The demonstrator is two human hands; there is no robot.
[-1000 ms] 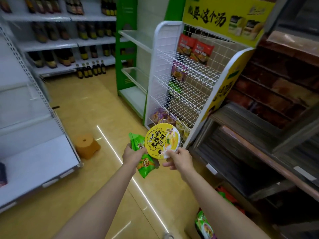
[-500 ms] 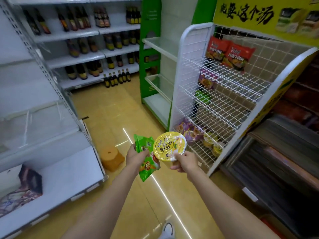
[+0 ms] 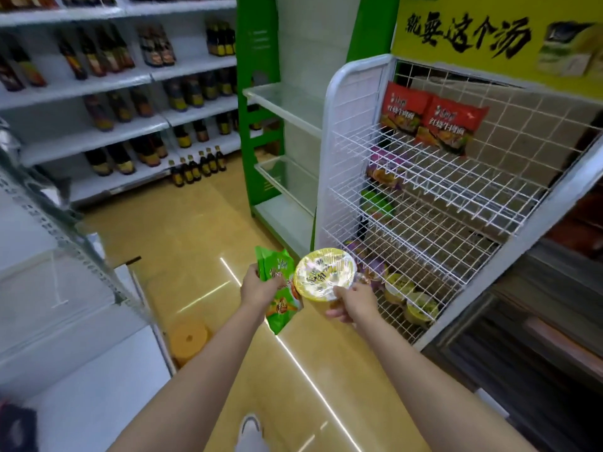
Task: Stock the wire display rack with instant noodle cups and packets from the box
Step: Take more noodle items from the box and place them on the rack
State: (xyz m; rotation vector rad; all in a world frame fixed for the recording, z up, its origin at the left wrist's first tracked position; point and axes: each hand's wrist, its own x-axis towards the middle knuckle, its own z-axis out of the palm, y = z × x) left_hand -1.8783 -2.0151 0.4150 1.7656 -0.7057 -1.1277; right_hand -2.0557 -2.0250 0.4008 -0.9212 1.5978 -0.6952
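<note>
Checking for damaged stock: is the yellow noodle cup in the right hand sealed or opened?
Sealed. The yellow noodle cup in the right hand has its lid flat under glossy wrap.

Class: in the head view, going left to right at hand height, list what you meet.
Round orange stool → left hand → green noodle packet → yellow-lidded noodle cup → right hand → white wire display rack.

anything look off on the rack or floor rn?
Nothing damaged or spilled. The wire rack is mostly bare: two red packets lean on the top tier, yellow cups sit on the bottom one. The left hand holds a green packet, the right hand a yellow cup, neither shelved yet.
</note>
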